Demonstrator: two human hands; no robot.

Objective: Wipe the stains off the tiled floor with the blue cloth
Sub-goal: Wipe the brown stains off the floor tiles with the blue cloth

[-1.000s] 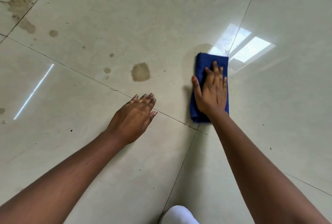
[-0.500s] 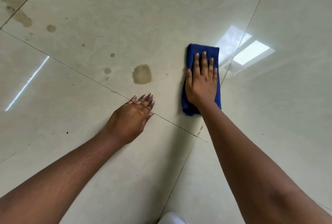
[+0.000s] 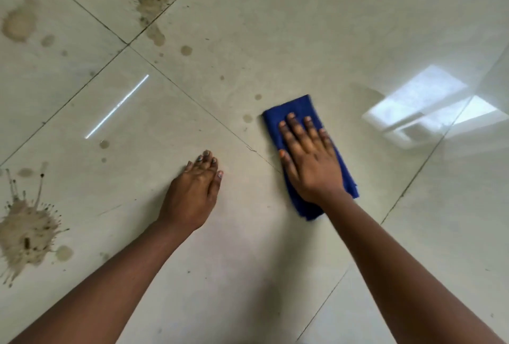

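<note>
Cloth [image 3: 300,112]: you have one, deep blue, folded into a long narrow pad, lying flat on the tiled floor [image 3: 316,26] just right of centre. Your right hand [image 3: 312,163] lies on it palm down, fingers spread and straight, a flat open grip pressing rather than pinching. Your left hand [image 3: 194,192] rests on the bare tile beside it, fingers together and extended, holding nothing. Two small brown spots [image 3: 248,118] sit just left of the cloth's far end. Larger stains number about three: a splatter [image 3: 24,236] at the left edge, a blotch [image 3: 19,24] in the far left corner, a smeared patch [image 3: 154,3] along a grout line.
</note>
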